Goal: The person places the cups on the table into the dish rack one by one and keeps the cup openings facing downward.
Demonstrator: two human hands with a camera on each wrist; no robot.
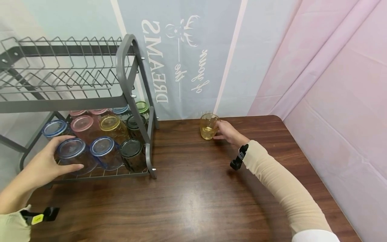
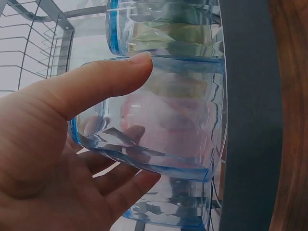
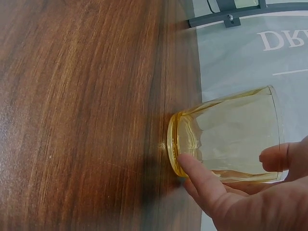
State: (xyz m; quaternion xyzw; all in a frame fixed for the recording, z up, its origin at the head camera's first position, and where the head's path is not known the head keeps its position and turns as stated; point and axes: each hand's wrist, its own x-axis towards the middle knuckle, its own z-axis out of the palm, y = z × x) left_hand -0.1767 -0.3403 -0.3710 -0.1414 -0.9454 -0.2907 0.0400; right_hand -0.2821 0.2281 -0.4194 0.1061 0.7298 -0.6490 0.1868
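Note:
My left hand (image 1: 49, 161) holds a clear glass with a blue tint (image 1: 72, 151), thumb along one side and fingers round the other. This glass stands upside down at the front of the rack's lower shelf, with another blue glass (image 1: 104, 151) right beside it. In the left wrist view, the thumb (image 2: 115, 79) lies across the glass wall and some fingertips show through it. My right hand (image 1: 228, 131) grips a yellow glass (image 3: 231, 137) from its right side, fingertips at the rim and near the base. The yellow glass is upright at the table's back edge.
A grey two-tier dish rack (image 1: 121, 64) stands on the left of the brown wooden table (image 1: 187, 188). Several upturned glasses, including a pink glass (image 1: 81, 124), an amber glass (image 1: 113, 129) and a dark glass (image 1: 133, 154), fill its lower shelf. A printed cloth (image 1: 193, 97) hangs behind.

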